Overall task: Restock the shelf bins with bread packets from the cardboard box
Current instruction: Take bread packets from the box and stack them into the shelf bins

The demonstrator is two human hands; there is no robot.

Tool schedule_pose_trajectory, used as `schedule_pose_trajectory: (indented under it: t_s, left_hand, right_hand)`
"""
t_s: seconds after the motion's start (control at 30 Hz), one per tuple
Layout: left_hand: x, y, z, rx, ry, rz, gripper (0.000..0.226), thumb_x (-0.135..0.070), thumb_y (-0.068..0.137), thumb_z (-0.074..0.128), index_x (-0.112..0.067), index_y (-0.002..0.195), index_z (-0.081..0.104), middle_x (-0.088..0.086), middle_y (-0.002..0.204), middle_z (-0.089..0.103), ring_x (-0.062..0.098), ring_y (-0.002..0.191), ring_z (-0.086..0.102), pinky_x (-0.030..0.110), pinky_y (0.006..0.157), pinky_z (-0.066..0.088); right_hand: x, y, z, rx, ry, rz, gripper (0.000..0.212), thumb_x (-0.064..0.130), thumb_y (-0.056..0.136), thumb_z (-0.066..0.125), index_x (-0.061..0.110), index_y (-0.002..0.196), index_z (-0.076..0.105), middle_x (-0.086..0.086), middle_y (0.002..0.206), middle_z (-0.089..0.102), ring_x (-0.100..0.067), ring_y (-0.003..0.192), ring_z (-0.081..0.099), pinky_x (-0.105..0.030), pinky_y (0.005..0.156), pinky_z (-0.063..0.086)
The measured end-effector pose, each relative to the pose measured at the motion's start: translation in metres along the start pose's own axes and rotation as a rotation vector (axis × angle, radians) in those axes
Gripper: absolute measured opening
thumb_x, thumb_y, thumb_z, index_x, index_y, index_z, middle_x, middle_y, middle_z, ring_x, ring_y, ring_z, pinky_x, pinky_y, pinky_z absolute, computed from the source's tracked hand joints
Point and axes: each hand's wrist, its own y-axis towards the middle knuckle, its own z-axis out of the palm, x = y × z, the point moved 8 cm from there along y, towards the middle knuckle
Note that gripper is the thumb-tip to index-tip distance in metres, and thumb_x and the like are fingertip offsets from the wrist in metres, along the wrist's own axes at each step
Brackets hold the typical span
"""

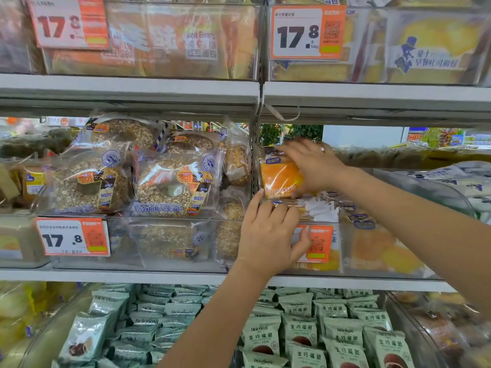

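Observation:
An orange-and-yellow bread packet (pixel 279 179) stands upright at the left end of the clear middle-shelf bin (pixel 377 251). My right hand (pixel 310 166) is closed over its top and right side. My left hand (pixel 271 232) grips the bin's front rim just below the packet, thumb on the orange price tag (pixel 320 243). More packets of the same bread (pixel 372 251) lie inside the bin behind the clear wall. The cardboard box is out of view.
Left of this bin, a bin of seeded ring-shaped breads (pixel 170 181) is piled high. The upper shelf (pixel 372 94) hangs close above my hands. Below, a bin holds several pale green snack packets (pixel 300 330). White packets (pixel 457 187) lie at the right.

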Motion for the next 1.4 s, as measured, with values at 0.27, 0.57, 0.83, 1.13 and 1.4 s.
schedule_pose_trajectory:
  t_s: [0.27,0.57,0.83,1.13,1.4]
  left_hand:
    - [-0.001,0.000,0.000,0.010,0.007,-0.006,0.030,-0.037,0.082,0.049,-0.011,0.076,0.064,0.002,0.069,0.061,0.023,0.066,0.054,0.041,0.104,0.037]
    - [-0.001,0.001,0.001,0.041,0.011,0.007,0.031,-0.037,0.081,0.048,-0.011,0.076,0.064,0.002,0.069,0.061,0.024,0.067,0.055,0.040,0.104,0.035]
    - [0.000,0.003,0.007,0.203,0.023,0.037,0.034,-0.038,0.087,0.046,-0.010,0.082,0.065,0.005,0.075,0.063,0.027,0.072,0.058,0.044,0.103,0.036]
    - [-0.085,-0.121,-0.063,0.173,-0.152,0.270,0.027,-0.015,0.086,0.044,-0.013,0.111,0.056,0.007,0.110,0.068,0.022,0.110,0.053,0.045,0.103,0.036]
    - [-0.170,-0.337,-0.067,0.904,-0.441,0.200,0.023,-0.023,0.079,0.043,-0.015,0.100,0.050,0.003,0.092,0.066,0.022,0.086,0.062,0.033,0.080,0.045]
  right_hand:
    - [0.023,0.004,-0.002,-0.180,-0.144,-0.078,0.106,0.043,0.071,0.074,0.039,0.148,0.001,-0.011,0.147,0.025,-0.029,0.135,0.021,-0.065,0.109,0.016]
    - [0.015,0.004,0.016,-0.010,-0.101,-0.080,0.099,0.060,0.075,0.066,0.044,0.148,0.000,0.000,0.159,0.005,-0.026,0.144,0.007,-0.066,0.111,0.004]
    - [0.000,-0.049,-0.011,-0.084,0.291,0.028,0.070,0.060,0.088,0.046,0.048,0.146,0.009,0.009,0.160,0.000,-0.015,0.147,-0.004,-0.060,0.114,-0.004]
    - [0.055,-0.308,0.010,-0.669,0.672,0.182,0.017,0.023,0.092,0.044,0.018,0.098,0.059,0.013,0.090,0.052,0.000,0.086,0.047,-0.008,0.074,0.034]
    - [0.149,-0.457,0.237,0.253,0.713,0.377,0.017,0.026,0.095,0.046,0.027,0.107,0.059,0.012,0.102,0.058,-0.004,0.097,0.052,-0.013,0.082,0.038]
